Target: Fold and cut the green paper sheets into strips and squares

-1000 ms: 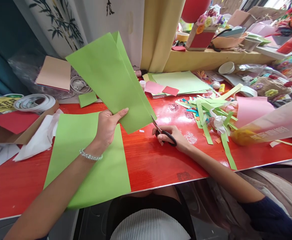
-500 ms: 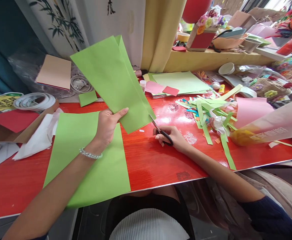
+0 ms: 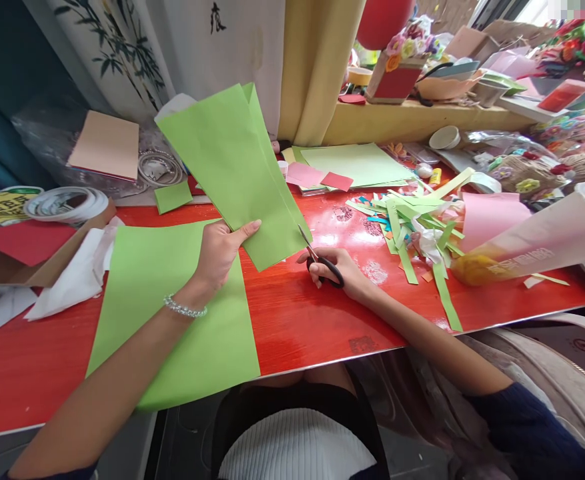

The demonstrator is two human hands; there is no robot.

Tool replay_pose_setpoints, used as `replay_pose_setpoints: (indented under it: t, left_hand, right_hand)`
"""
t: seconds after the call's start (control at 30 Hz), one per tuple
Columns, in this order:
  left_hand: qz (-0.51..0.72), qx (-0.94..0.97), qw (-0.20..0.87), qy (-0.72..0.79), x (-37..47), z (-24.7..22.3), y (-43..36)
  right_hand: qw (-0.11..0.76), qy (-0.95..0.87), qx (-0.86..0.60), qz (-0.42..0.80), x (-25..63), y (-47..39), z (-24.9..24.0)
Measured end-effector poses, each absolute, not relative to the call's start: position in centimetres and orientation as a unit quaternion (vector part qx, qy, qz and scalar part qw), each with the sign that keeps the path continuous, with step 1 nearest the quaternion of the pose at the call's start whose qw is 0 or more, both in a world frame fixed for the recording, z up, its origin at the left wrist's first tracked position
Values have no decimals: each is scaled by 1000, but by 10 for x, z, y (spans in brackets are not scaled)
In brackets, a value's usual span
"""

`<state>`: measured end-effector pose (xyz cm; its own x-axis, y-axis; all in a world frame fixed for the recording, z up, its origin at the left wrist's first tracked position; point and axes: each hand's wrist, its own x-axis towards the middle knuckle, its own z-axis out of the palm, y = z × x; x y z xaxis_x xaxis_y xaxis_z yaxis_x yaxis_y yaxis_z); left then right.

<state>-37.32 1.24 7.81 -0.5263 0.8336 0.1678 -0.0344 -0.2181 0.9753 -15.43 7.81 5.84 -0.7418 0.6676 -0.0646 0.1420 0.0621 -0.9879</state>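
Note:
My left hand (image 3: 222,250) pinches a folded sheet of green paper (image 3: 232,167) near its lower left edge, thumb on the front, and holds it up tilted above the table. In my right hand (image 3: 335,267) is a pair of black-handled scissors (image 3: 327,272), fingers in the loops. The scissor blades meet the lower right edge of the folded paper, close to its corner. A larger green sheet (image 3: 172,347) lies flat beneath my left forearm, its front part hanging over the table edge.
Green paper strips and scraps (image 3: 407,233) lie piled on the red table (image 3: 297,333) at right, beside a pink-and-white paper sleeve (image 3: 537,240). Light green sheets (image 3: 362,165) are stacked at the back. A cardboard box (image 3: 47,257) holding tape rolls stands at left.
The folded paper's top has swung slightly right and down. The scissors have shifted a little left along its edge. The whole view has turned slightly to the right.

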Motion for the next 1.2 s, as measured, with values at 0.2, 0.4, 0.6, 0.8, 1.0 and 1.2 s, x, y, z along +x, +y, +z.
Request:
replay_pose_setpoints:
  t: [0.2, 0.4, 0.6, 0.8, 1.0, 1.2]
  left_hand:
    - [675, 385, 301, 552, -372, 78, 11]
    - [677, 397, 311, 536, -375, 77, 12]
    - [676, 386, 325, 537, -374, 76, 12]
    - [678, 394, 323, 530, -376, 74, 14]
    - [655, 398, 326, 554, -374, 70, 13]
    - [659, 408, 360, 519, -367, 74, 11]
  right_hand:
    - [215, -702, -286, 616, -156, 77, 58]
    - [225, -702, -275, 617, -156, 78, 53]
    - [231, -703, -282, 610, -156, 77, 51]
    - [241, -697, -288, 611, -158, 72, 56]
    - [253, -665, -309, 631, -161, 69, 61]
    - [261, -654, -274, 656, -161, 70, 61]
